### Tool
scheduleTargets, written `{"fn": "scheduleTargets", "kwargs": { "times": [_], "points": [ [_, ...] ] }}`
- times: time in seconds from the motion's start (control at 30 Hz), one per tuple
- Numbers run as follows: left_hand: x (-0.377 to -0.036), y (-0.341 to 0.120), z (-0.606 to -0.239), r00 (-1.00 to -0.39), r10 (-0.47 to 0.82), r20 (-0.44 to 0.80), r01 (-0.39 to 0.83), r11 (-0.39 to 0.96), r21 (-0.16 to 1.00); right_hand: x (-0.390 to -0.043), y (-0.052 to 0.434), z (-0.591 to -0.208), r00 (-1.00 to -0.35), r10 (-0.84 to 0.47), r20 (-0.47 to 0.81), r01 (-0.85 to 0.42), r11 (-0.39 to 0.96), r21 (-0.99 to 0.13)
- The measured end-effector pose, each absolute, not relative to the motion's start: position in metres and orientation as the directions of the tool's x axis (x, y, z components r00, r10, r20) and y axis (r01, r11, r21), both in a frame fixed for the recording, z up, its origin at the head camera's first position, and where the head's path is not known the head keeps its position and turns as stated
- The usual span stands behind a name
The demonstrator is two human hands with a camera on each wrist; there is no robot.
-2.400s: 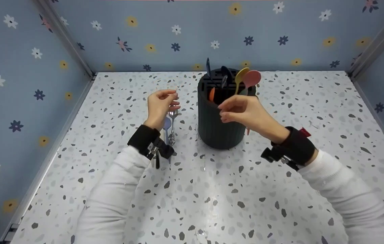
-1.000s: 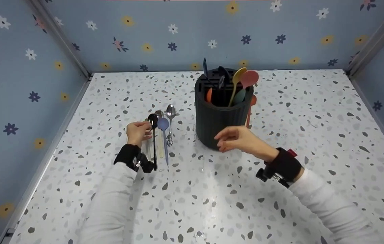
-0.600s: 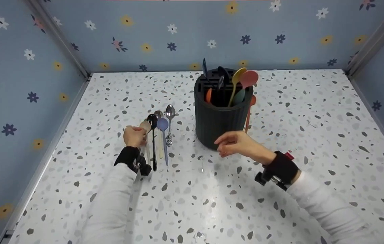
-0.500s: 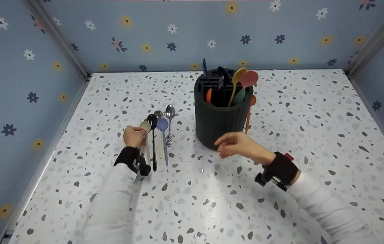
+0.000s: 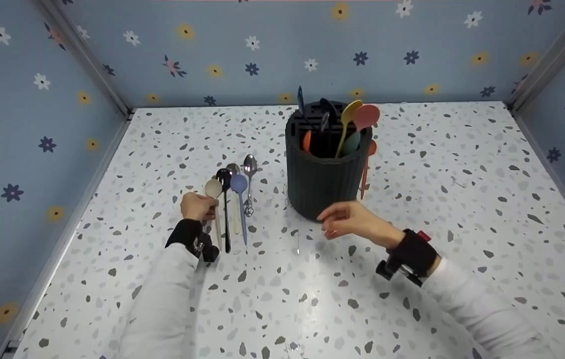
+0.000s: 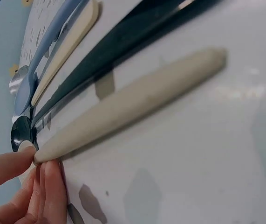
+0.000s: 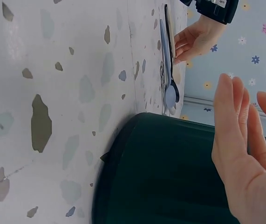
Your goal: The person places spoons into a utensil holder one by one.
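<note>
My left hand [image 5: 198,205] pinches a beige spoon [image 5: 214,195] by its neck; the spoon lies flat on the speckled table [image 5: 272,299]. In the left wrist view my left hand [image 6: 32,168] meets the beige spoon [image 6: 133,102] where handle and bowl join. It is the leftmost of a row with a black spoon [image 5: 224,189], a blue spoon [image 5: 239,185] and a silver spoon [image 5: 250,164]. My right hand [image 5: 345,219] hovers relaxed and holds nothing, just in front of the dark ribbed utensil holder [image 5: 323,172]. The right wrist view shows the right hand [image 7: 240,135] beside that holder [image 7: 170,182].
The holder carries several coloured spoons, among them a yellow spoon [image 5: 350,117] and a pink spoon [image 5: 366,115]. An orange utensil [image 5: 366,167] leans behind its right side. Floral blue walls [image 5: 38,124] enclose the table on three sides.
My left hand came back from beside the holder and laid the beige spoon at the left end of the row. My right hand sank and drew back toward me.
</note>
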State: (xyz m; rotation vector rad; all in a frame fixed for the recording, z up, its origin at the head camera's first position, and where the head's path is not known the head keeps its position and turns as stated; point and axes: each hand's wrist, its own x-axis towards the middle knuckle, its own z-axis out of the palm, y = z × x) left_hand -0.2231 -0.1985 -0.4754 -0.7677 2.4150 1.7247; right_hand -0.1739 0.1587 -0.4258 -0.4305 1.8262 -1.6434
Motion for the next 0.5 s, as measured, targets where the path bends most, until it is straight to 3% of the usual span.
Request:
{"fn": "scheduleTargets", "kwargs": {
  "times": [0.33,0.5],
  "points": [
    [-0.222,-0.199,-0.477,-0.857,-0.362,-0.367,-0.476,0.283,0.833,-0.171,0.158,-0.439,-0.728,-0.637,-0.253,0.193,0.163,-0.967],
    [-0.221,-0.199,-0.478,-0.837,-0.346,-0.424,-0.501,0.173,0.848,-0.17,0.158,-0.441,-0.73,-0.629,-0.268,0.203,0.175,-0.964]
  ]
}}
